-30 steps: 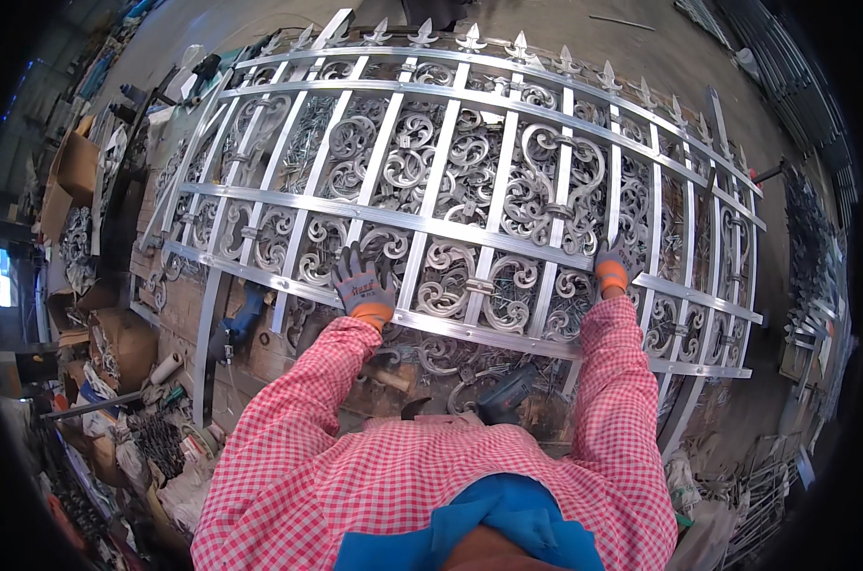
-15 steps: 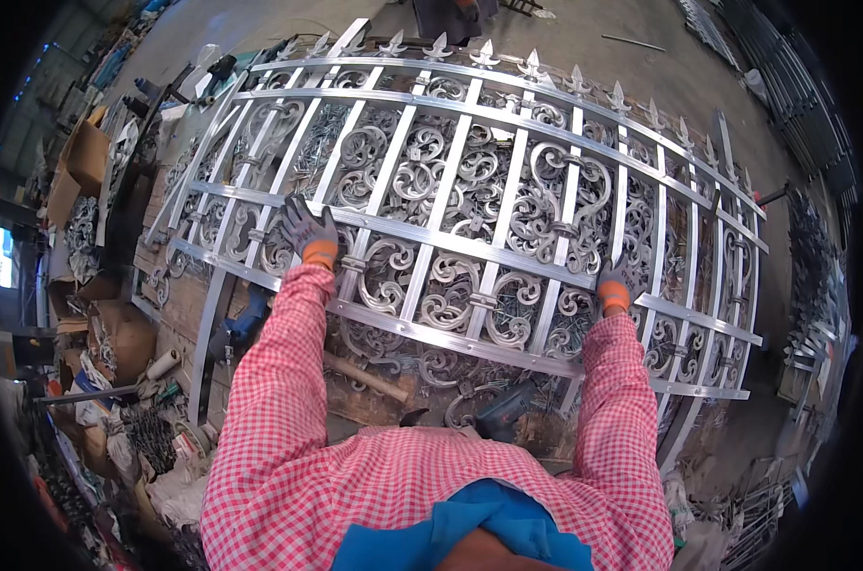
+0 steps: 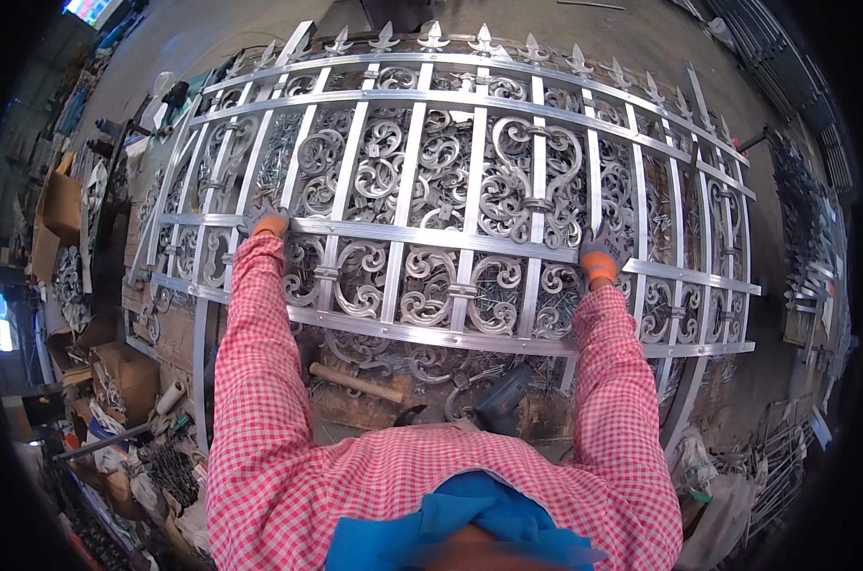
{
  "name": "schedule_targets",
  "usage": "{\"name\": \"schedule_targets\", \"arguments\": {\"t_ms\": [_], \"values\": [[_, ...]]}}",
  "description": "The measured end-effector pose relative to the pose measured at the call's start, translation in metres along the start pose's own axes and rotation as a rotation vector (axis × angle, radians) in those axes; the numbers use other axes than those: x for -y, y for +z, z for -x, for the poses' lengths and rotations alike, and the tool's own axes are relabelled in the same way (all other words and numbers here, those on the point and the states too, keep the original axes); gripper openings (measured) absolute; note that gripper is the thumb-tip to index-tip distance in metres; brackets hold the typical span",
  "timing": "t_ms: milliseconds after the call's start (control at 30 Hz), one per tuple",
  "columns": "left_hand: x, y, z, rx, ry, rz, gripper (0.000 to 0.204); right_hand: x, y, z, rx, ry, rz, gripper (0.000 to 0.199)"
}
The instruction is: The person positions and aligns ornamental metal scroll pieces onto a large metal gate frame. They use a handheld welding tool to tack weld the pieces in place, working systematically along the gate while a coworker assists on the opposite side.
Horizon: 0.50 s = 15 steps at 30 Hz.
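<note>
A large silver metal gate panel (image 3: 470, 238) with scroll ornaments and spear-tip finials lies flat in front of me. My left hand (image 3: 268, 223), in a grey glove with an orange cuff, grips a horizontal flat bar of the panel toward its left side. My right hand (image 3: 598, 257), gloved the same way, grips the same bar toward the right. Both arms are stretched out in red-checked sleeves.
Under the panel's near edge lie a wooden-handled hammer (image 3: 357, 383), a power tool (image 3: 503, 404) and loose metal scrolls. Cardboard boxes (image 3: 56, 205) and metal parts crowd the left side. More metalwork is stacked along the right edge (image 3: 803, 219).
My left hand has shifted from the panel's middle out to the left along the bar. My right hand stays on the bar. The panel now sits nearer and larger in view.
</note>
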<state>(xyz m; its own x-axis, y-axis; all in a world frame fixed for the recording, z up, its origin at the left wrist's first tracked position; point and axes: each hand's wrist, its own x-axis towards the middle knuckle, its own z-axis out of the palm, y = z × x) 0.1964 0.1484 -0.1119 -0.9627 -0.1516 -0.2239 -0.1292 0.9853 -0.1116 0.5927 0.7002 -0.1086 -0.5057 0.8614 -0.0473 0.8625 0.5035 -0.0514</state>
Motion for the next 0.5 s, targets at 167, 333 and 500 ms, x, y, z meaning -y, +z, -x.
{"name": "schedule_targets", "arguments": {"t_ms": [167, 333, 500], "values": [[-0.17, -0.012, 0.135, -0.174, 0.529, 0.146, 0.082, -0.025, 0.016, -0.003, -0.077, 0.074, 0.106, 0.058], [-0.235, 0.021, 0.211, -0.156, 0.668, 0.119, 0.076, -0.013, -0.006, 0.0, 0.031, 0.047, 0.119, 0.061], [-0.289, 0.001, 0.278, -0.257, 1.169, 0.14, 0.069, -0.013, -0.007, 0.004, -0.048, 0.045, 0.021, 0.051]]}}
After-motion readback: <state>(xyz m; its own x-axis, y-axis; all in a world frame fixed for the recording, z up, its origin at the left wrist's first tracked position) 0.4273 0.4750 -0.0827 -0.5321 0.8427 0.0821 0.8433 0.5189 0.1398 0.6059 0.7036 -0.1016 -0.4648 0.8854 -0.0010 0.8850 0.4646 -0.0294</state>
